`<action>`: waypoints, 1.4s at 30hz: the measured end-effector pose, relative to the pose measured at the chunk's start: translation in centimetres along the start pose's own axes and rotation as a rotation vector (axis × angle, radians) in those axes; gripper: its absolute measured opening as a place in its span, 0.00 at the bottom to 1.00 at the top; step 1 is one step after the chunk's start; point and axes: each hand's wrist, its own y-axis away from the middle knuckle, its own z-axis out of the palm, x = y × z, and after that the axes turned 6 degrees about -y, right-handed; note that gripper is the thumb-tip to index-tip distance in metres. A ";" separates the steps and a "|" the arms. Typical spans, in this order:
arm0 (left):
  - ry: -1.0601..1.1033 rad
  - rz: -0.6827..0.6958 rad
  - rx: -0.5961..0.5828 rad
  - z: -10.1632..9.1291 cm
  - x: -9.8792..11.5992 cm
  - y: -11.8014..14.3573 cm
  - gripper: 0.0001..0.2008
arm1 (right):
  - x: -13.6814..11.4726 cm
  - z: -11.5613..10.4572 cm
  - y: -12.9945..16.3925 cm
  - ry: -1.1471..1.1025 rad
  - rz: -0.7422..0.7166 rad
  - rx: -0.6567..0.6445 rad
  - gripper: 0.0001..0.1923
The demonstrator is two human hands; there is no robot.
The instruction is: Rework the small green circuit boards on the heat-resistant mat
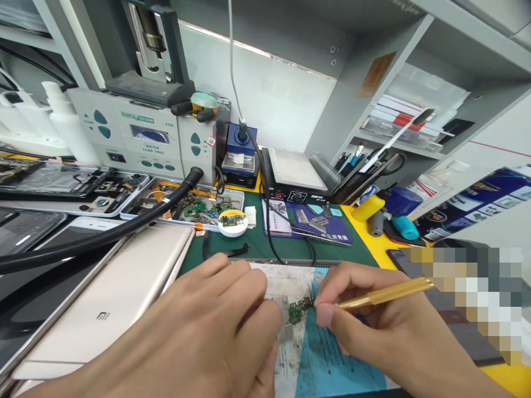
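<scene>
A small green circuit board (297, 310) lies on a worn white and blue mat (323, 354) at the front of the bench. My right hand (373, 331) pinches gold tweezers (385, 294) whose tips sit at the board's right edge. My left hand (207, 337) rests curled on the mat just left of the board, fingertips beside it; whether it touches the board is hidden.
A gold phone (112, 298) lies face down at the left under a black hose (124, 226). Trays of phone parts (186, 207) sit behind it. A rework station (136, 141), soldering iron holder (240, 152) and hot plate (296, 177) line the back. Tools crowd the right (385, 213).
</scene>
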 end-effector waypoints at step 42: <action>0.013 -0.002 -0.004 -0.4 0.1 -0.4 0.02 | -0.1 0.0 0.2 0.022 0.022 0.046 0.07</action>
